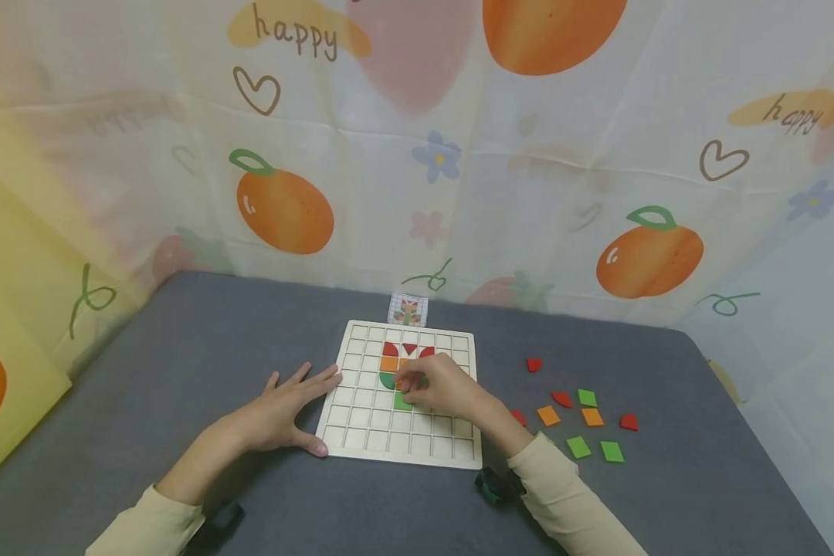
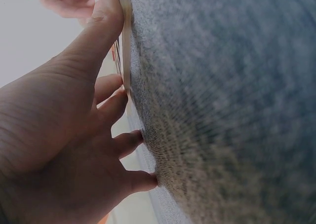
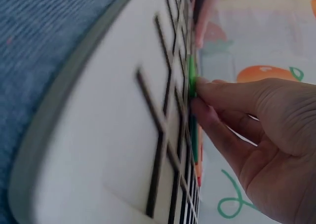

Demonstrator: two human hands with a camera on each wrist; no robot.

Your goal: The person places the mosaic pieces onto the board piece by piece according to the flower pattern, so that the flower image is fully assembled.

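A white gridded board (image 1: 361, 428) lies on the table, with red, orange and green tiles in its upper middle cells. My left hand (image 1: 278, 413) is spread at its left side, thumb by the lower left corner and fingertips at the edge; in the left wrist view the thumb (image 2: 101, 31) lies along the board's rim. Over the board's middle, my right hand (image 1: 441, 384) bends its thumb and forefinger together at a green square tile (image 1: 402, 401). The right wrist view shows both fingertips touching the green tile (image 3: 191, 68); some neighbouring tiles are hidden behind the hand.
Loose red, orange and green tiles (image 1: 578, 447) lie scattered to the right of the board. A small card (image 1: 408, 310) with a coloured pattern lies behind the board's top edge. A printed curtain (image 1: 361, 139) hangs along the back of the grey table (image 1: 250, 332).
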